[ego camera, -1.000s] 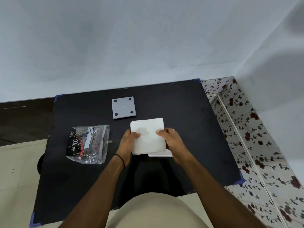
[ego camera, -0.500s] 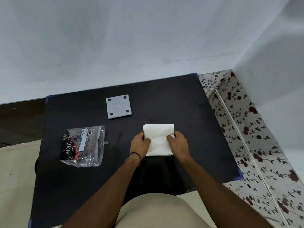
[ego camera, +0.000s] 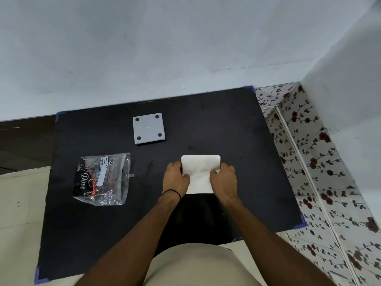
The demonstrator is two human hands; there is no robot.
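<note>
A folded white paper napkin [ego camera: 200, 172] lies on the black table [ego camera: 237, 141], right of centre. My left hand [ego camera: 175, 178] grips its left side, fingers curled over the edge. Gripping the right side is my right hand [ego camera: 223, 181], fingers curled onto the paper. Between the hands the napkin looks pinched inward, and its far edge is rounded as if folded over.
A grey square plate [ego camera: 148, 128] with four dark dots lies farther back on the table. A clear plastic packet [ego camera: 103, 179] with dark printing lies at the left. Walls stand behind and to the right, with a flower-patterned tiled floor [ego camera: 321, 182] on the right.
The napkin was a larger sheet over a stack; it has been folded narrower and moved right. Both hands have closed in on its sides. The camera view has shifted slightly.
</note>
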